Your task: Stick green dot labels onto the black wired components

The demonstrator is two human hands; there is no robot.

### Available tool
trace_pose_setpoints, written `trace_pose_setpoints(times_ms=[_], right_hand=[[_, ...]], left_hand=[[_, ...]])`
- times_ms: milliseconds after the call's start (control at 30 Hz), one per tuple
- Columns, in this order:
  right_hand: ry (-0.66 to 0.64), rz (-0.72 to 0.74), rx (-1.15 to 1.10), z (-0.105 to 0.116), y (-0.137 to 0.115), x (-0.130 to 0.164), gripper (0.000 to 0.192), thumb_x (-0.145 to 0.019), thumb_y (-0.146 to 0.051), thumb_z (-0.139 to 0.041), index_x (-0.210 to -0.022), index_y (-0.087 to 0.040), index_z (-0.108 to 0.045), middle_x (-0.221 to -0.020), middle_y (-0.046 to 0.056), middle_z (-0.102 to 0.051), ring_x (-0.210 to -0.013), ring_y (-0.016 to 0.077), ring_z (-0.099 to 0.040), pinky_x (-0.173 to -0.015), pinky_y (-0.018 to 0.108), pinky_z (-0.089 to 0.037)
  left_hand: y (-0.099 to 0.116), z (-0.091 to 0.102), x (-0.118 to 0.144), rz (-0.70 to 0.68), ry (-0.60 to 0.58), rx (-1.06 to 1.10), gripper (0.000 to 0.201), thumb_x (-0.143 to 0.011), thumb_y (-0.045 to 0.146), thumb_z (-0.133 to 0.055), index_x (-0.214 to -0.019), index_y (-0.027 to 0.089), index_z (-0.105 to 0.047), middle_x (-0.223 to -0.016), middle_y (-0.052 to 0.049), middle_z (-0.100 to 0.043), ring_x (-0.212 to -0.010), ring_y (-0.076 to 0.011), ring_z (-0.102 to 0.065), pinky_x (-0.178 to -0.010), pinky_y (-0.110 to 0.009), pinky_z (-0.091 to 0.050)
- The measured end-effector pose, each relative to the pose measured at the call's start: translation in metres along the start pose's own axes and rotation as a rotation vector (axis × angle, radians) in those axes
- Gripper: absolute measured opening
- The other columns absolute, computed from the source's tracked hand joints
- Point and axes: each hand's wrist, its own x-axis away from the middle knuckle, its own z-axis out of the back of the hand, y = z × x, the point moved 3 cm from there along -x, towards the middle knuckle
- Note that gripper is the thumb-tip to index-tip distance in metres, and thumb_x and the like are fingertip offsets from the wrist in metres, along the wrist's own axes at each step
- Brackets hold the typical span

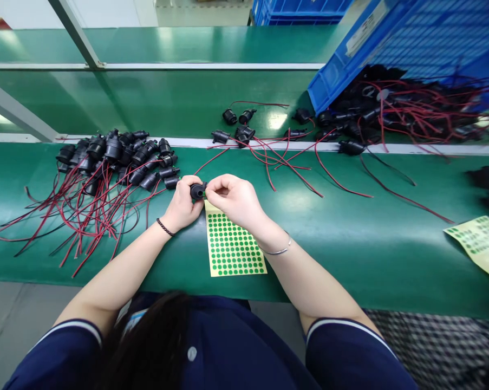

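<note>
My left hand [183, 203] grips a small black socket part [197, 190] above the far end of a yellow sheet of green round stickers [232, 244]. My right hand [234, 197] pinches at the same part from the right, fingertips closed against it. Both hands meet at the middle of the green table [350, 238]. Whether a sticker sits under the right fingertips is hidden.
A pile of black socket parts with red and black wires [106, 162] lies to the left. More wired parts [244, 130] are scattered behind, spilling from a tipped blue crate [390, 49] at the right. Another sticker sheet [477, 244] lies at the right edge.
</note>
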Motion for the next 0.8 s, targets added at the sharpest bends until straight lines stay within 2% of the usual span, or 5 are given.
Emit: trace_pose_setpoints(times_ms=[400, 500, 633, 800], right_hand=[[0.119, 0.098, 0.072, -0.006, -0.005, 0.006, 0.009, -0.075, -0.015, -0.065, -0.068, -0.021, -0.064, -0.079, 0.003, -0.069, -0.073, 0.0168, -0.066, -0.069, 0.031, -0.057], [0.123, 0.051, -0.026, -0.009, -0.001, 0.006, 0.002, -0.075, -0.019, -0.067, -0.075, -0.021, -0.066, -0.084, 0.003, -0.071, -0.074, 0.0167, -0.068, -0.073, 0.032, -0.060], [0.082, -0.034, -0.190, -0.013, 0.004, 0.004, 0.013, -0.072, -0.022, -0.071, -0.084, -0.020, -0.066, -0.090, 0.004, -0.072, -0.077, 0.0163, -0.070, -0.078, 0.033, -0.061], [0.019, -0.150, -0.409, -0.016, 0.007, 0.002, 0.021, -0.066, -0.024, -0.075, -0.083, -0.019, -0.064, -0.082, 0.002, -0.071, -0.075, 0.0151, -0.069, -0.077, 0.032, -0.061]], left_hand=[[0.002, -0.003, 0.002, -0.010, 0.081, -0.037, 0.034, -0.086, 0.015, -0.053, -0.115, 0.023, -0.038, -0.108, -0.007, -0.056, -0.098, -0.0184, -0.058, -0.084, -0.037, -0.050], [0.004, -0.003, 0.002, 0.013, 0.104, -0.038, 0.030, -0.089, 0.019, -0.053, -0.115, 0.023, -0.038, -0.107, -0.006, -0.055, -0.097, -0.0178, -0.058, -0.084, -0.037, -0.050], [0.005, -0.003, 0.003, 0.049, 0.126, -0.027, 0.029, -0.092, 0.025, -0.052, -0.117, 0.023, -0.038, -0.108, -0.007, -0.054, -0.098, -0.0180, -0.058, -0.084, -0.038, -0.051], [0.009, -0.003, 0.002, 0.019, 0.151, 0.004, 0.026, -0.095, 0.027, -0.049, -0.117, 0.024, -0.037, -0.109, -0.007, -0.053, -0.099, -0.0183, -0.058, -0.085, -0.038, -0.051]])
